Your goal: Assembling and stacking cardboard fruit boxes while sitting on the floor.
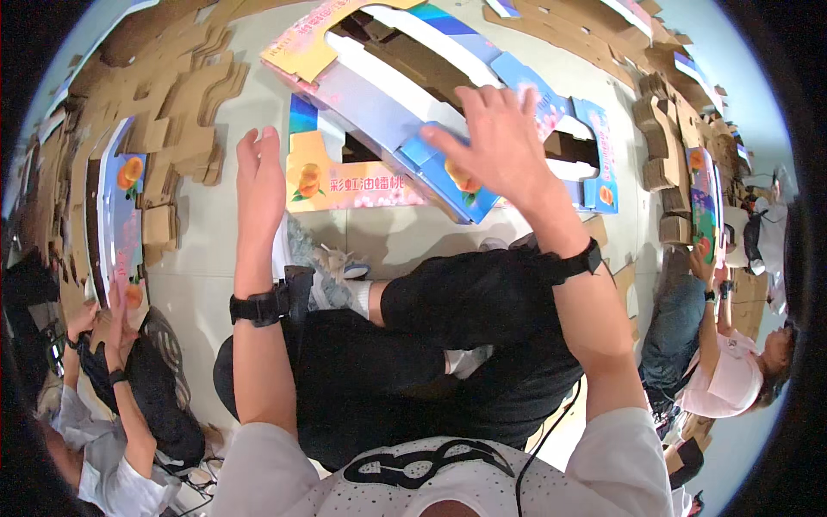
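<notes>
My right hand (504,146) reaches over a colourful cardboard fruit carton (362,95), its fingers spread near the blue end. Its fingertips are a little blurred, and I cannot tell how firmly it touches. The carton is tilted, with long cut-out openings, a yellow end and a peach picture on the blue end. A similar printed carton (379,185) lies beneath it, partly covered. My left hand (261,172) is raised to the left of both cartons, seen edge-on, with straight fingers and nothing in it.
Stacks of brown cardboard (185,112) lie to the left, with more cardboard (659,146) to the right. On the left, a person's hands (112,314) are beside an upright printed carton (129,207). Another person (719,370) sits at the right by a similar carton (705,207).
</notes>
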Motion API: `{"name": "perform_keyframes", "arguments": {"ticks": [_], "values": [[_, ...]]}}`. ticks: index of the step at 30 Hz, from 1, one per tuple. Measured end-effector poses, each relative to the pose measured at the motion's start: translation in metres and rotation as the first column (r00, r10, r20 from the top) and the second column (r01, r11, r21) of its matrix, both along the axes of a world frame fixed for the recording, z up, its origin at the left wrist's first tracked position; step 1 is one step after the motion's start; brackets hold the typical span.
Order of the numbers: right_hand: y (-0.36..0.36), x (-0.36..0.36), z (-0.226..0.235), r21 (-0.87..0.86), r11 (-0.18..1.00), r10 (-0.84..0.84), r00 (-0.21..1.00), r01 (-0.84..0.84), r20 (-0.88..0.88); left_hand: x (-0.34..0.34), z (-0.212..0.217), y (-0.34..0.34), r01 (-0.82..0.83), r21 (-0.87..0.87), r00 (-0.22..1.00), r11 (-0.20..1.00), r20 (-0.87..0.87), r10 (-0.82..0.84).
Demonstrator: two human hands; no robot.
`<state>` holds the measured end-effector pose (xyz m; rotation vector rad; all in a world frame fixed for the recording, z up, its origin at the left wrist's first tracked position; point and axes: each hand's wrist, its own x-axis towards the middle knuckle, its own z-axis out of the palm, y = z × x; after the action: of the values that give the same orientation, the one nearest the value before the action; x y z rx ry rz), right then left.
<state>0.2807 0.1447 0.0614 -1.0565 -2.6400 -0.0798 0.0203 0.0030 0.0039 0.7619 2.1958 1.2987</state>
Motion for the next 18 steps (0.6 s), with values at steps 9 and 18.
{"name": "perform_keyframes", "arguments": {"ticks": [9,18], "values": [[-0.016,-0.022,-0.008,-0.354,0.935,0.028,0.998,-0.009,0.049,0.011,0.022,-0.003,-0.025,0.017,1.000,1.000,0.005,0.025],[0.027,0.036,0.024,-0.155,0.912,0.380,0.924,-0.380,-0.031,-0.002,0.029,-0.004,-0.127,0.187,0.992,0.974,0.020,0.126]]}}
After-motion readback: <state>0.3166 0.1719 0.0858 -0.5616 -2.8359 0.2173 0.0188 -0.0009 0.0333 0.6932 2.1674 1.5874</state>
